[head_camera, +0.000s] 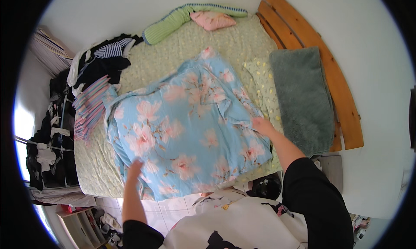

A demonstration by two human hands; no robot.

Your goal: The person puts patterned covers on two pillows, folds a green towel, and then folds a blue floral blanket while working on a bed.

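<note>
A light blue quilt with pink flowers (195,128) lies spread over the near half of the bed, its upper right part folded over and creased. My right hand (262,126) is at the quilt's right edge, touching it; whether the fingers grip the cloth is not clear. Over the quilt's lower left part is my left hand (136,167), slightly blurred, and I cannot tell whether it holds any cloth. Beneath the quilt shows a pale green patterned bed sheet (149,65).
Along the headboard (338,86) lie a grey-green folded blanket (302,99) and a patterned pillow (263,86). A green bolster (169,26) and pink cushion (213,20) rest at the far edge. Dark clothes (104,65) and striped hangers (92,101) lie at the left. A black bag (267,186) stands beside the bed.
</note>
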